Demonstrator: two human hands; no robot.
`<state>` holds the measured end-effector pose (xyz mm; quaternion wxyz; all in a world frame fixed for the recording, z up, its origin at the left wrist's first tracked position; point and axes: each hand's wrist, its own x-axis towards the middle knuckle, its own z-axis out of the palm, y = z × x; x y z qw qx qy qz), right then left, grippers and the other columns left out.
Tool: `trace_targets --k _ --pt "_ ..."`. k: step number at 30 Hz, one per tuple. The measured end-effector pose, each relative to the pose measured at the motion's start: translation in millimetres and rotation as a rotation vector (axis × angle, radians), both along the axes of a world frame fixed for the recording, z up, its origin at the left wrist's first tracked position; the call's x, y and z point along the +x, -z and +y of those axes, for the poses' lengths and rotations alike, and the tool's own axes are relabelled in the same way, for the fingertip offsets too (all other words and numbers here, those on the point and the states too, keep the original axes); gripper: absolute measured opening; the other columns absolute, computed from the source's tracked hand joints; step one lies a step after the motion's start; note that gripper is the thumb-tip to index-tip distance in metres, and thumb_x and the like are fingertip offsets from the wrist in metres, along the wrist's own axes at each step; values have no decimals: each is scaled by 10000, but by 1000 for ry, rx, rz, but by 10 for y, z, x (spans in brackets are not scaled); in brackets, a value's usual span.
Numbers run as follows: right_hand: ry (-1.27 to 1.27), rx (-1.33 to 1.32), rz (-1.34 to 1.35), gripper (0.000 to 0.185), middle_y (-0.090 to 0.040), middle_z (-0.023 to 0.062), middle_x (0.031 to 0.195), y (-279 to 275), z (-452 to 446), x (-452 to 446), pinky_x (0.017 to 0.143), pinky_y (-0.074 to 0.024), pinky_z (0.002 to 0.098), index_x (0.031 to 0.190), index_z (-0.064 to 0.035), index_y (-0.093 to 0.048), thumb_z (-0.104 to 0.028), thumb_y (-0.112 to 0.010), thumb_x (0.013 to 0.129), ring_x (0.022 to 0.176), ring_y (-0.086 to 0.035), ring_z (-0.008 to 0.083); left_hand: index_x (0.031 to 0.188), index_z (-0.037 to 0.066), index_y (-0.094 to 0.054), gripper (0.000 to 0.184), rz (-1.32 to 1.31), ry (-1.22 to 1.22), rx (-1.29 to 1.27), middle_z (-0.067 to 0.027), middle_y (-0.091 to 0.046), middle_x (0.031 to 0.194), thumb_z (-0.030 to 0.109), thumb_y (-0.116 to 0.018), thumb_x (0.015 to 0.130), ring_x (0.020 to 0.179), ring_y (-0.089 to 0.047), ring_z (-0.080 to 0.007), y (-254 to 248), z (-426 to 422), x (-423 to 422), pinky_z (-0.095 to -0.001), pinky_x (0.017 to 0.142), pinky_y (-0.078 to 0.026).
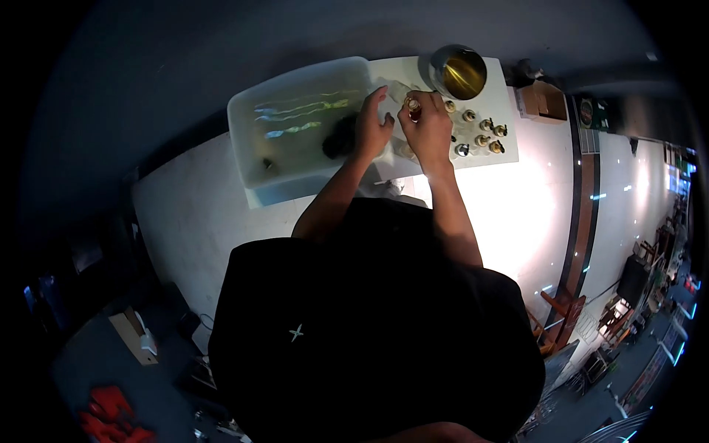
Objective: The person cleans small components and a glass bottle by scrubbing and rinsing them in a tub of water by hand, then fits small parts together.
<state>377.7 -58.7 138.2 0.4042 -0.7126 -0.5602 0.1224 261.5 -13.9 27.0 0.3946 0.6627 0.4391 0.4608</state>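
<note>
My right hand [430, 133] is closed around a small bottle [414, 111] with an amber tint, its round top facing up. Beside it, my left hand [371, 127] is empty, with thumb and fingers apart, over the right edge of a translucent plastic tub [244, 133]. The tub holds water with light ripples on it. A dark object [336, 142] in the tub is partly covered by my left hand; its kind is unclear. To the right of my right hand stand several small bottles with gold-coloured tops [482, 140].
A shiny metal bowl [459, 71] with a golden inside stands at the back of the white table [498, 77]. Beyond the table's right end is an open cardboard box [543, 102]. Wooden furniture [565, 321] stands to the lower right, and a red item [111, 413] lies at the lower left.
</note>
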Motion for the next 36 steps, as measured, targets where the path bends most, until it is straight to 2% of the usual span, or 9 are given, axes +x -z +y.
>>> trace_targets --k 1,7,13,16,20,21,24,27,36 --pt "-23 33 18 240 -643 110 942 -70 32 -90 630 -553 328 1034 -43 -682 -82 -718 800 685 -697 210 1295 47 -552 519 45 -49 56 -201 -570 1318 -7 -672 794 1249 -551 -350 -75 1 -90 -408 1027 -453" --pt "-127 30 246 287 -677 120 930 22 193 -596 649 -556 320 1039 -42 -694 -116 -750 767 682 -694 216 1306 52 -548 587 341 -129 260 -196 -550 1350 117 -763 764 1276 -513 -377 -157 74 -864 -453 1048 -434" --pt "-105 -194 583 327 -718 124 930 451 279 -1082 690 -529 271 1087 -16 -689 -161 -768 805 732 -687 162 1238 59 -593 525 442 -92 219 -170 -642 1204 190 -780 766 1099 -620 -359 -10 96 -1625 -452 941 -488" --pt "-127 -296 598 333 -709 41 982 669 303 -1252 788 -507 247 1123 2 -676 -162 -763 847 828 -651 103 1203 74 -617 504 607 -94 94 -156 -681 1123 241 -781 758 1015 -659 -344 21 74 -1965 -451 907 -504" --pt "-216 -457 117 484 -717 163 1017 1296 238 -1270 852 -531 382 1171 -61 -686 -307 -778 764 945 -694 291 1145 76 -646 488 851 -95 -113 -171 -709 1000 311 -778 738 913 -691 -355 142 90 -2286 -452 831 -537" --pt "-220 -600 110 535 -674 216 1167 1206 239 -1310 975 -490 432 1205 -105 -687 -335 -780 731 1118 -634 354 1132 74 -650 485 870 -86 -161 -179 -711 977 321 -777 734 896 -695 -360 196 115 -2330 -456 816 -544" --pt "-289 -468 -155 581 -565 265 1340 1628 211 -1328 1068 -433 449 1263 -140 -662 -352 -771 733 1255 -537 405 1035 71 -655 433 891 -91 -207 -177 -712 910 350 -772 725 852 -706 -359 398 156 -2414 -466 766 -564" --pt "-321 -649 -193 635 -418 289 1476 1754 192 -1342 1125 -377 471 1328 -179 -615 -373 -753 739 1343 -429 457 1007 71 -653 409 899 -91 -216 -178 -711 886 348 -773 730 847 -709 -358 554 156 -2451 -472 762 -572" --pt "-307 -906 -286 762 -418 251 1479 1504 225 -1456 1131 -372 491 1433 -233 -499 -445 -745 743 1361 -413 439 1072 82 -623 402 954 -63 -309 -189 -707 899 277 -782 758 882 -696 -389 814 115 -2482 -495 791 -558"
